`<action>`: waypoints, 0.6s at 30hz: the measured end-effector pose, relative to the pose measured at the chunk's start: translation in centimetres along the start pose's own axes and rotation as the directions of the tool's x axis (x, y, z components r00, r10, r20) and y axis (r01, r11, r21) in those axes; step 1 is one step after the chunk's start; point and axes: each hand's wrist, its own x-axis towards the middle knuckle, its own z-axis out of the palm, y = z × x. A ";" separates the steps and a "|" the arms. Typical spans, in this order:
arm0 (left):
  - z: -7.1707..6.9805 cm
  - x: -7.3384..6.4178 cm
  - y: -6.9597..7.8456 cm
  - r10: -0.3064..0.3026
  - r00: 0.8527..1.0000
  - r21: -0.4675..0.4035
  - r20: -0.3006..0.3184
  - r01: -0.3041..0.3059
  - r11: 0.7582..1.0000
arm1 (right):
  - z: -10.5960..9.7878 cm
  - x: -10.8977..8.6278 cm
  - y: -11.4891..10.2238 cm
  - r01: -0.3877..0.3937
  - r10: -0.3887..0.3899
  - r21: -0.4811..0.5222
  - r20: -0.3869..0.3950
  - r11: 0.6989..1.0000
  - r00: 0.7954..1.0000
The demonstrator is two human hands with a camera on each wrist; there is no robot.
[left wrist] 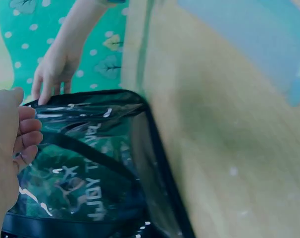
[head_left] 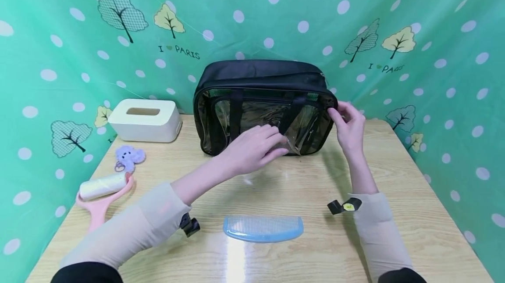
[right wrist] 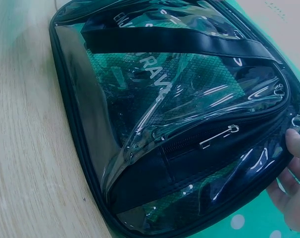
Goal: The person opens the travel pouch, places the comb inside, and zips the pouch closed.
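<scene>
A black travel bag with clear plastic panels (head_left: 268,72) stands upright at the back middle of the table. Inside its front panel show black straps, and a zip with a metal pull appears in the right wrist view. My right hand (head_left: 350,127) pinches the bag's right edge near the upper corner, thumb in front and fingers behind (right wrist: 291,181). In front of the clear panel is my left hand (head_left: 256,149), its fingers loosely curled and holding nothing visible. From the left wrist view, the left fingers (left wrist: 28,134) hang before the panel; contact cannot be told.
A blue comb (head_left: 263,229) lies on the table (head_left: 307,252) nearer to me. To the left are a white tissue box (head_left: 146,120), a purple plush keyring (head_left: 129,156) and a pink-handled lint roller (head_left: 103,188). A green dotted cloth (head_left: 236,24) hangs behind and at both sides.
</scene>
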 end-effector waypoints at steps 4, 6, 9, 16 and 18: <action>0.7 -1.8 0.6 -0.014 0.998 -0.043 0.054 0.016 0.999 | 0.1 0.0 0.0 -0.006 0.006 0.019 0.000 1.000 1.000; 1.2 -3.1 1.0 -0.032 0.995 -0.084 0.089 0.039 0.996 | 0.0 0.0 0.0 -0.012 0.012 0.023 0.002 1.000 1.000; 1.9 -5.3 1.4 -0.066 0.988 -0.138 0.143 0.086 0.987 | -0.1 0.1 0.0 -0.014 0.013 0.024 0.009 1.000 1.000; 3.5 -10.2 2.4 -0.129 0.963 -0.208 0.236 0.179 0.962 | -0.1 0.1 -0.2 -0.024 0.024 0.019 0.002 1.000 1.000; 3.7 -11.2 2.7 -0.143 0.957 -0.224 0.251 0.201 0.954 | -0.1 0.1 -0.2 -0.028 0.028 0.016 0.003 0.999 1.000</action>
